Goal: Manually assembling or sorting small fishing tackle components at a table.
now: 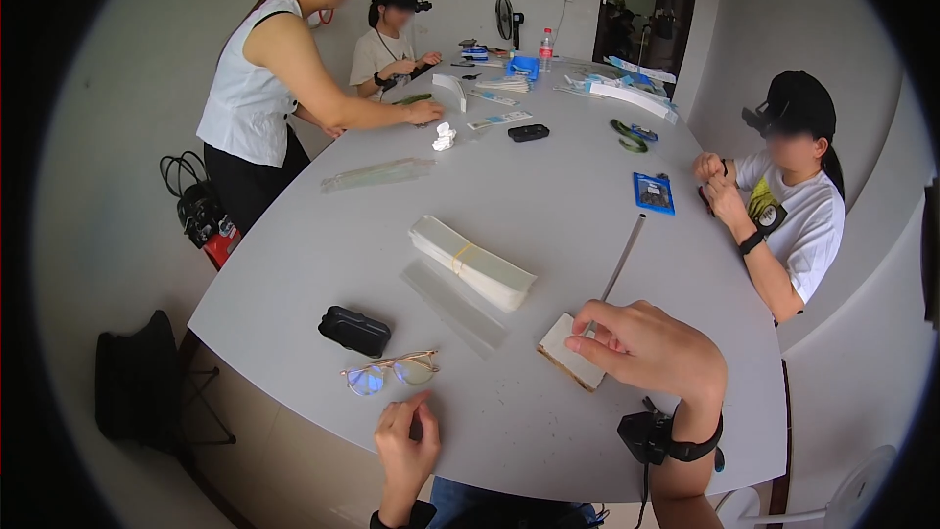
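Right hand (641, 343) is pinching the small card stack (573, 353) lower right of the frame, lifting its corner off the desk (548, 196). Left hand (406, 446) is resting released, bottom centre. Next probably needs a firmer grip.

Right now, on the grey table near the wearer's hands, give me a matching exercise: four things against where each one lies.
Things:
1. eyeglasses
2. black case
3. banded stack of clear sleeves
4. small pale card stack

Places:
A. under the right hand fingertips
B. just beyond the left hand
C. mid-table, ahead of both hands
D. left of the eyeglasses, near the table edge

Pairs: 1-B, 2-D, 3-C, 4-A
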{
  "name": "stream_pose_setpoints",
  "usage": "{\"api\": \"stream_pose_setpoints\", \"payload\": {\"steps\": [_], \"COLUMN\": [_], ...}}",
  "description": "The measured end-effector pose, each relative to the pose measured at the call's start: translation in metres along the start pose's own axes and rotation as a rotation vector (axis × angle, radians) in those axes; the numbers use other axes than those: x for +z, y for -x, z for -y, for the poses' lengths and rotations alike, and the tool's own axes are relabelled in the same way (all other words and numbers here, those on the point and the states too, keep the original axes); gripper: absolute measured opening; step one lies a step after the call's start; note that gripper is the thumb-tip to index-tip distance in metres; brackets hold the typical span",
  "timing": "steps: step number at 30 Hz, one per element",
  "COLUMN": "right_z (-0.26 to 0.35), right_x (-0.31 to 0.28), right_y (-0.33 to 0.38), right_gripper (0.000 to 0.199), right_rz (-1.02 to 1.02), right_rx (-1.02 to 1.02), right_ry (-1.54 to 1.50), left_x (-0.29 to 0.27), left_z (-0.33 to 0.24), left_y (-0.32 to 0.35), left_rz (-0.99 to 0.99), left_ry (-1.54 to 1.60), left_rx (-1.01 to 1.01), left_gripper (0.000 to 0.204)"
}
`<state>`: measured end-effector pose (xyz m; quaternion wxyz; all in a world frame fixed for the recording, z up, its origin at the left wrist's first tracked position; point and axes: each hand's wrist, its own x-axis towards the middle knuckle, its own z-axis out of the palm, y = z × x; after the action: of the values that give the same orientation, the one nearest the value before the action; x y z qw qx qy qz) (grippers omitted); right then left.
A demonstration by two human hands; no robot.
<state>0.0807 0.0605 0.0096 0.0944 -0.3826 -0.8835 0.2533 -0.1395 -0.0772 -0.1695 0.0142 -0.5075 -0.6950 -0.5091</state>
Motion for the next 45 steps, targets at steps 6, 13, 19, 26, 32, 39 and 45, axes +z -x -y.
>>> {"api": "stream_pose_setpoints", "payload": {"steps": [6, 13, 19, 26, 32, 39, 45], "right_z": [-0.003, -0.016, -0.012, -0.005, -0.001, 0.003, 0.014], "right_x": [-0.001, 0.002, 0.0, -0.001, 0.0, 0.002, 0.0], "right_y": [0.001, 0.003, 0.001, 0.003, 0.005, 0.005, 0.008], "right_gripper": [0.036, 0.038, 0.038, 0.037, 0.036, 0.028, 0.02], "right_rz": [-0.003, -0.114, -0.08, 0.002, 0.019, -0.053, -0.149], "right_rx": [0.058, 0.157, 0.188, 0.16, 0.165, -0.071, -0.29], "right_ry": [0.059, 0.116, 0.132, 0.116, 0.085, -0.045, -0.165], "left_x": [-0.002, -0.001, -0.001, -0.001, -0.002, -0.001, -0.004], "left_z": [-0.002, 0.0, -0.002, -0.001, 0.0, 0.003, 0.003], "left_y": [0.0, 0.0, -0.001, -0.001, 0.001, 0.001, 0.001], "left_rz": [0.013, 0.007, 0.002, -0.008, 0.004, -0.006, -0.006], "left_ry": [-0.021, -0.018, -0.007, 0.003, -0.006, 0.021, -0.001], "left_rx": [-0.009, 0.005, -0.008, 0.021, 0.023, 0.055, 0.044], "left_gripper": [0.017, 0.016, 0.016, 0.016, 0.016, 0.016, 0.015]}}
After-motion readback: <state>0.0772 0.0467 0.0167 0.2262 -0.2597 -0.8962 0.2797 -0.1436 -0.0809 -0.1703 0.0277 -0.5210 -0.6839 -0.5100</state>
